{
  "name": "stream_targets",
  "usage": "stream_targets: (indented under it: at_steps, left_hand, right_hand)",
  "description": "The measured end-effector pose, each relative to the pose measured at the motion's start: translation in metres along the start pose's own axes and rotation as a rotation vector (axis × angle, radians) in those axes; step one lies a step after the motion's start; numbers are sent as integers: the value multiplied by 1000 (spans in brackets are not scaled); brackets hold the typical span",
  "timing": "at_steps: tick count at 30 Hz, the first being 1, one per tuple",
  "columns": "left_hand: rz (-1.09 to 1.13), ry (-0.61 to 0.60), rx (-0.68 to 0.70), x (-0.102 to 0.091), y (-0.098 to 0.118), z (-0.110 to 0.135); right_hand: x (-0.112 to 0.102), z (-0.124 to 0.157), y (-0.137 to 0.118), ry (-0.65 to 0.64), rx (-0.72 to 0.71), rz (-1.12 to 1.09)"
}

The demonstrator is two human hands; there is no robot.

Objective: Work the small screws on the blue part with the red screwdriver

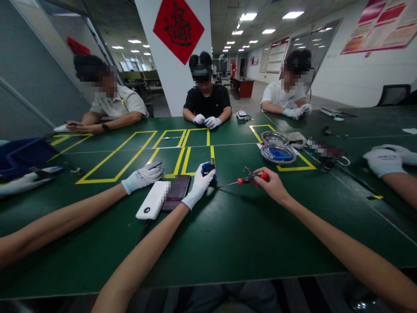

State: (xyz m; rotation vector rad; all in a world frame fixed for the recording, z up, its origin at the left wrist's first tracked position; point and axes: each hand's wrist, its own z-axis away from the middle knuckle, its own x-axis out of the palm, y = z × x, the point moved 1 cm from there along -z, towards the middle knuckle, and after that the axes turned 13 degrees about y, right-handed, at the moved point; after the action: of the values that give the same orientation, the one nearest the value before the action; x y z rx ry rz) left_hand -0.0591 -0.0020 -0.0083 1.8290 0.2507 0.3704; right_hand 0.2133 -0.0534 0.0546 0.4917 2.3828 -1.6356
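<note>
My left hand [199,184], in a white glove with blue fingertips, is closed round a small dark piece with a metal cylinder [212,162] standing up from it. Most of that piece is hidden by the fingers. My bare right hand [271,184] grips a red-and-black screwdriver [245,179], its thin shaft pointing left. The screwdriver's tip is near the tabletop, just right of my left hand and apart from the piece. Several small screws [246,168] lie loose beyond the screwdriver. Left of my left wrist are a white power bank [153,200] and a dark phone [176,193].
A co-worker's gloved hand [143,177] reaches in from the left beside the power bank. Metal dishes [278,153] stand to the right, the nearer one holding something blue. Another gloved hand [384,161] rests at far right. Yellow tape [114,179] marks the green table [247,243]. Several people sit opposite.
</note>
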Motion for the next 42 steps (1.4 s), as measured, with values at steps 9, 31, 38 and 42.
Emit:
stream_targets:
  at_steps: [9,31,38,42]
  left_hand:
    - [-139,-80,141,-6,4,11]
    - [-239,-116,208,-3,12,19]
    - [-217,-123,170,-2,17,21]
    - [-192,-103,159,-3,17,18]
  right_hand:
    - [9,-17,20,317,34,-356]
    - [8,-4,11,323,-51,-172]
    - [7,-5,14,251,-34,-286]
    - [2,-5,16,360,-26,-266]
